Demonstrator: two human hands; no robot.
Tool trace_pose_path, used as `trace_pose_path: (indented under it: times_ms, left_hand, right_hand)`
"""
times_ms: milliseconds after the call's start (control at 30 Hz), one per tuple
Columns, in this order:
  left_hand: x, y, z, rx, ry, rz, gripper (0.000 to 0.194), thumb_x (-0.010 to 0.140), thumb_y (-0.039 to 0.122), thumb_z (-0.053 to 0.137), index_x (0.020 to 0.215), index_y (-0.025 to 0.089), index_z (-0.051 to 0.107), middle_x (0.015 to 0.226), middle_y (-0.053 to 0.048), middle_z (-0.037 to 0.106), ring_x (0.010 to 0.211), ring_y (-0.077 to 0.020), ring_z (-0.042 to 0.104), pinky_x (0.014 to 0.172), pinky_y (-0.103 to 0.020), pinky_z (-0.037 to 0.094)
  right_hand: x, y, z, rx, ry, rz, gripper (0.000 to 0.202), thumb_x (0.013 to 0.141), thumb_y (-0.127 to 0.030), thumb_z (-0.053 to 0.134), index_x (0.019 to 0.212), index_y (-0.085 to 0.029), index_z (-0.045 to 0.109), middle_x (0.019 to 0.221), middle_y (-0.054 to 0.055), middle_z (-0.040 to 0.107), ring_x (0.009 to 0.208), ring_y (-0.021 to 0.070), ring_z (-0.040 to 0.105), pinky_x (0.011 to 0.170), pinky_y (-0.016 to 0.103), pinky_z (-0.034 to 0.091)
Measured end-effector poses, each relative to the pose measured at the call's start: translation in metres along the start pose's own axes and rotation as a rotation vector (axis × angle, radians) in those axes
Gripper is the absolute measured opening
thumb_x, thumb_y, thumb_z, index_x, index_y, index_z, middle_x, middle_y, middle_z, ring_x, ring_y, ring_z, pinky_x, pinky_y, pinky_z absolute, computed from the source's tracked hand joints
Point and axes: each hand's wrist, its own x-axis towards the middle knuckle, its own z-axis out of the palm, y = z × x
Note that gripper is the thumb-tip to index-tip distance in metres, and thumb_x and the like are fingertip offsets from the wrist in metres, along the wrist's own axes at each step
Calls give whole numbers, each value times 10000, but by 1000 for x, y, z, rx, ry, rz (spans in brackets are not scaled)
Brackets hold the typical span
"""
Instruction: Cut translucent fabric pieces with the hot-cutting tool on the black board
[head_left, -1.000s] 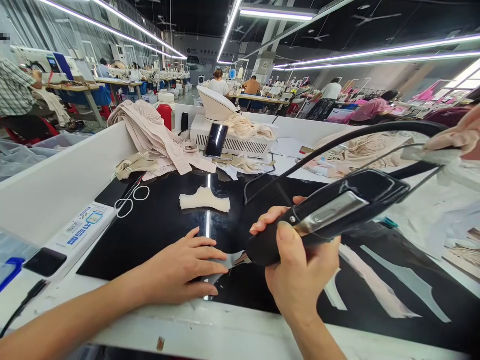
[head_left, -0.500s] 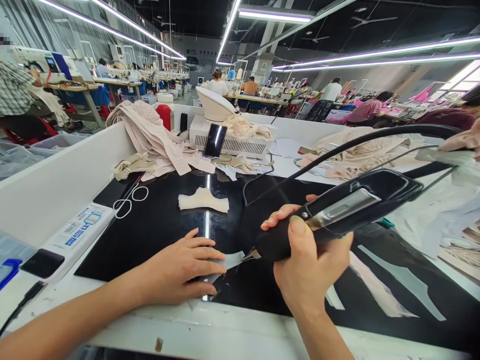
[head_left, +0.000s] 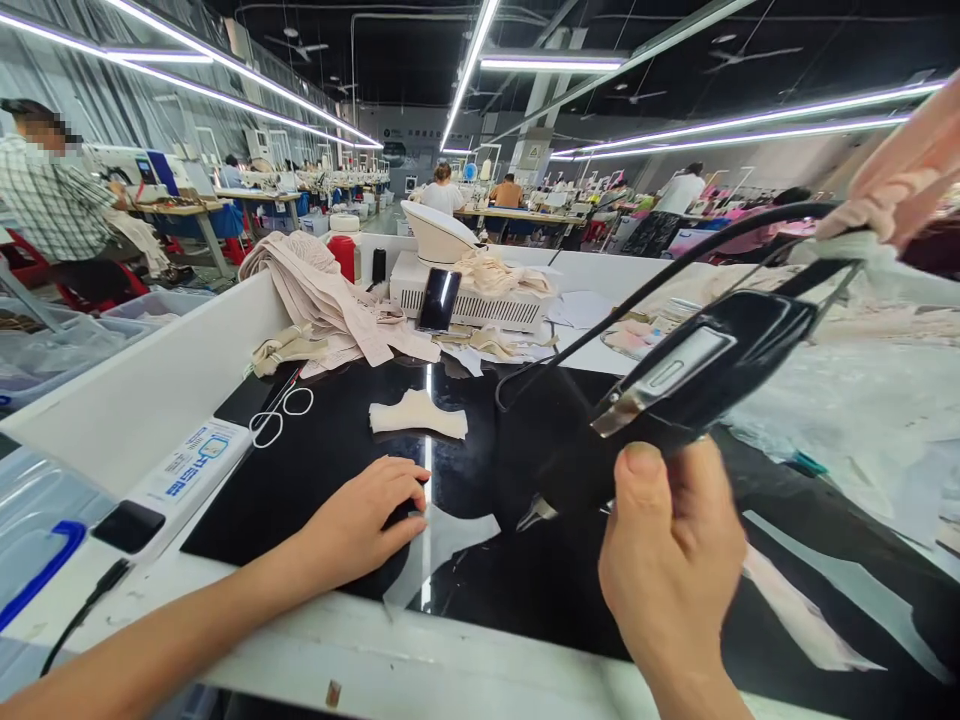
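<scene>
A thin translucent piece of material (head_left: 442, 545) lies on the glossy black board (head_left: 300, 500) near its front edge. At its left upper edge is my left hand (head_left: 379, 510), fingers bent and apart, palm down. My right hand (head_left: 671, 560) is wrapped round a black handheld tool (head_left: 667, 380) with a metal plate on its side. The tool's pointed metal tip (head_left: 536, 513) is just right of the translucent piece, apart from it. A cream fabric stack (head_left: 418, 414) sits farther back on the board.
Scissors (head_left: 281, 415) and a white box (head_left: 199, 465) are at the left. Beige fabric (head_left: 322, 290), a phone (head_left: 439, 299) and a vented white device (head_left: 472, 295) stand behind. Cut strips (head_left: 847, 580) lie right. The tool's cable (head_left: 645, 290) arches above. People sit at machines beyond.
My right hand and the tool have moved right, away from the translucent piece. My left hand has drawn back off most of that piece, fingers more curled. The view has shifted slightly.
</scene>
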Motion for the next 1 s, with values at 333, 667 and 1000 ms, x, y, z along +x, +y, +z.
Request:
trace_pose_path:
  times_ms: [333, 667, 1000]
  left_hand:
    - [2, -1, 2, -90, 39, -40, 118, 887, 106, 603, 935, 214, 605, 1285, -68, 664, 1254, -233, 583, 1109, -401, 453]
    - [4, -6, 10, -127, 63, -96, 282, 834, 150, 697, 1104, 222, 657, 1362, -76, 636, 1295, -251, 550, 1144, -426, 400]
    - [34, -23, -3, -293, 147, -213, 201, 927, 347, 534, 860, 172, 608, 844, -27, 689, 784, -171, 647, 729, -266, 518]
  right_hand:
    - [-29, 31, 4, -476, -794, -549, 185, 997, -276, 557, 1137, -252, 675, 1069, 60, 753, 931, 248, 726, 747, 403, 608]
    - [-49, 76, 10, -532, -831, -463, 285, 1033, -226, 421, 839, -232, 630, 836, 34, 726, 737, 216, 707, 651, 334, 540]
    - [-19, 56, 32, -466, -860, -219, 171, 1017, -253, 481, 861, -251, 551, 711, -43, 645, 616, 143, 632, 570, 224, 500]
